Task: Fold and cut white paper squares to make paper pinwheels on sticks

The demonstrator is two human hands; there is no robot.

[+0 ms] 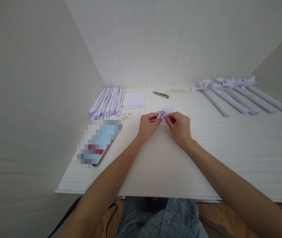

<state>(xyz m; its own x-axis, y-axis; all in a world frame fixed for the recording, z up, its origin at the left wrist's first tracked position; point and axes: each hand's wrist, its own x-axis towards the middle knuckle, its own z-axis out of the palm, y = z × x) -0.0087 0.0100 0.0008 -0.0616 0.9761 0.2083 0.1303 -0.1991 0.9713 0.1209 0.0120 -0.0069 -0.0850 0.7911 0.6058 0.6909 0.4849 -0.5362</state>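
Note:
A small piece of white paper (167, 108), curled and folded, is pinched between both hands above the middle of the table. My left hand (149, 125) grips its left side between thumb and fingers. On the near right side of the same paper, my right hand (180, 127) has thumb and forefinger pressed together. The fingers hide part of the folds. Beyond the hands lies a pair of thread snips (161, 95) with pointed blades. A stack of white paper squares (133, 100) rests to the left of them.
Rolled paper tubes (108, 101) are heaped at the back left, with small pale loops (125, 115) in front. A phone (103, 142), its screen blurred, lies at left. Several tubes with folded paper tops (237, 99) lie back right. Panels wall the table (230, 148) in.

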